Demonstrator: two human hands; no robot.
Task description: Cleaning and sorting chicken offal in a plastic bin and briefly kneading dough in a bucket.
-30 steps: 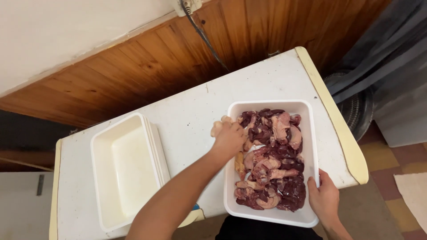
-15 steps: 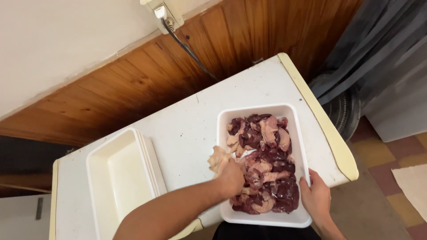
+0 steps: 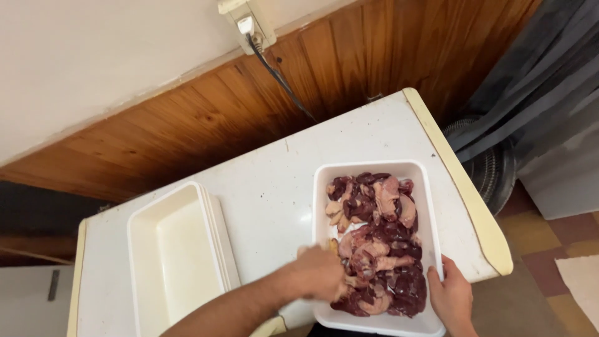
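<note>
Reaching into the white tray (image 3: pixel 374 170) of dark red and pale raw meat pieces (image 3: pixel 380 243), the left hand (image 3: pixel 321 274) is curled around some at the near left corner. The right hand (image 3: pixel 452 296) grips the tray's near right rim, steadying it. An empty white tub (image 3: pixel 140 249) sits well to the left on the white tabletop (image 3: pixel 274 175). Sorting looks underway; lifting a piece cleanly calls for a firm pinch.

We saw a white tray (image 3: pixel 430 187) near the right edge of the white table (image 3: pixel 274 181), filled with dark maroon and pale pink raw meat pieces (image 3: pixel 380 249). Toward the left edge stood a white tub (image 3: pixel 140 249), creamy inside. The table's rim (image 3: pixel 458 181) was pale yellow, the wall panelling (image 3: pixel 187 125) reddish-brown wood grain.
</note>
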